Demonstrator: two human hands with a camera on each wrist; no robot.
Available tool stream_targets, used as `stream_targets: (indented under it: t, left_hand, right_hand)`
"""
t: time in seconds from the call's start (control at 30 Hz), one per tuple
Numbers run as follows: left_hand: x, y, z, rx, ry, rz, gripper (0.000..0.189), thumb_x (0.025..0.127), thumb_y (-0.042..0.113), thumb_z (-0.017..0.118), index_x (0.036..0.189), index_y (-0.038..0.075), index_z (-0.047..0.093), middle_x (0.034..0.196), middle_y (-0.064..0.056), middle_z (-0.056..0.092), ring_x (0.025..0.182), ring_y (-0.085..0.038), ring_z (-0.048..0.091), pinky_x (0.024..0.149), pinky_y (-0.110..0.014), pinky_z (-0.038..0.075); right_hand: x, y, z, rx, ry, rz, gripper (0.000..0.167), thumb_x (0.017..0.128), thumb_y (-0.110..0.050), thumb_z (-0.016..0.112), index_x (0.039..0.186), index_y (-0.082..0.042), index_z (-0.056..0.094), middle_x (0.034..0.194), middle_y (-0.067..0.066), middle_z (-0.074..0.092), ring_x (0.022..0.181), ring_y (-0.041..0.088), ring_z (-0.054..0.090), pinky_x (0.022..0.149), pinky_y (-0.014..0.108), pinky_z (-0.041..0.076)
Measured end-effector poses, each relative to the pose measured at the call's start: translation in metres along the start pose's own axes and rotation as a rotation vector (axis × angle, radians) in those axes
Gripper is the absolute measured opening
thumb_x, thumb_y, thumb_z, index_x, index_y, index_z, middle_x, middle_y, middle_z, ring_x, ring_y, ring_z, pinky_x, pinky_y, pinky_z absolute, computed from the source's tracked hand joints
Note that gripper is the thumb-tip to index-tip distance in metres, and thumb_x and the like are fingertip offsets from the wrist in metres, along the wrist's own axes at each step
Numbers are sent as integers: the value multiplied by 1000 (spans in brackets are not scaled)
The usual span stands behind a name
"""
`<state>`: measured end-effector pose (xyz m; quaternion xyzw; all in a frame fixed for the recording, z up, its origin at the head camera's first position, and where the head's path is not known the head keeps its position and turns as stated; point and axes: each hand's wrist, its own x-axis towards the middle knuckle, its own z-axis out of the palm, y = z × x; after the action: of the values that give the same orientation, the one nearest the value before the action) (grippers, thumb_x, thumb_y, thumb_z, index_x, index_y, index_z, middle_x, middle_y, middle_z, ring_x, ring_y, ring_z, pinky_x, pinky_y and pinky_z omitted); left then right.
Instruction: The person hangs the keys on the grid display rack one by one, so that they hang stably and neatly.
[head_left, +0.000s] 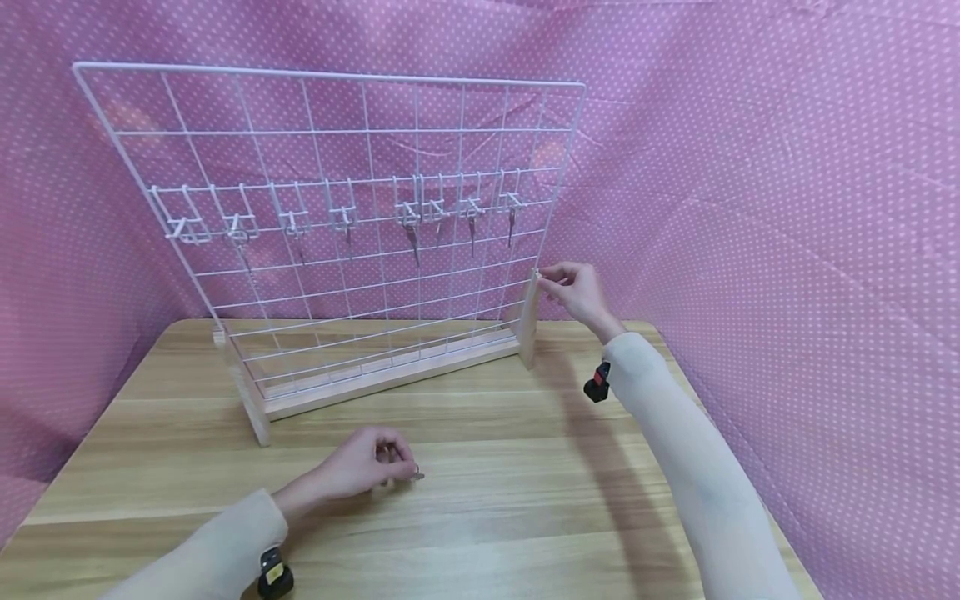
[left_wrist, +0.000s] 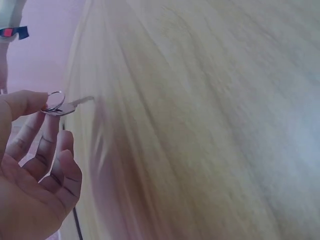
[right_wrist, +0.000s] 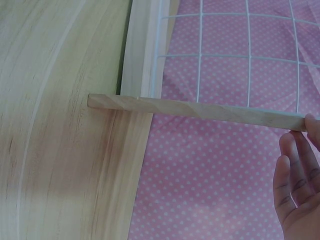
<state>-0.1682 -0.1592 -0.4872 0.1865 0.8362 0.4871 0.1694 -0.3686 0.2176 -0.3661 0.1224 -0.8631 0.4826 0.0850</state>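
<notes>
Low over the front of the table, my left hand (head_left: 366,463) pinches a small metal key by its ring. The left wrist view shows the key (left_wrist: 65,108) with its blade pointing away from the fingers. My right hand (head_left: 576,292) grips the top end of the wooden side post (right_wrist: 210,111) at the right of the rack, thumb and fingers on either side. A white wire grid (head_left: 367,131) stands tilted in the wooden base (head_left: 397,372). Along the grid hang several white hooks (head_left: 343,218), most with keys (head_left: 412,242) on them. The far-left hook (head_left: 187,229) shows no clear key.
The rack stands on a wood-grain table (head_left: 465,533), with its left side post (head_left: 243,392) nearer to me. Pink dotted cloth (head_left: 787,208) hangs behind and at both sides, close to the table's edges. Black wrist cameras (head_left: 597,383) sit on both sleeves.
</notes>
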Motion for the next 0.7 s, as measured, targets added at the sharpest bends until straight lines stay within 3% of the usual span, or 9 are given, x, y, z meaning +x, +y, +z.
stream_targets:
  t: [0.23, 0.5, 0.7]
  left_hand:
    - [-13, 18, -12, -22, 78, 22, 16, 96, 26, 77, 100, 11, 74, 91, -5, 72, 72, -15, 62, 58, -24, 53]
    - [-31, 50, -41, 8, 311, 63, 15, 97, 27, 77, 101, 12, 75, 90, -2, 74, 73, -10, 62, 63, -22, 52]
    - [-50, 84, -72, -10, 560, 136, 15, 99, 19, 76, 105, 5, 75, 90, 16, 74, 76, -4, 62, 64, -21, 52]
  right_hand:
    - [0, 1, 1, 2, 5, 4, 24, 100, -15, 74, 120, -1, 75, 114, 25, 77, 93, 42, 73, 68, 18, 59]
    - [-1, 0, 1, 0, 12, 1, 24, 100, -15, 74, 120, -1, 75, 113, 24, 77, 95, 46, 72, 68, 18, 59]
    - [0, 0, 1, -2, 12, 1, 24, 100, -14, 74, 120, -1, 75, 113, 24, 77, 98, 49, 71, 68, 18, 60]
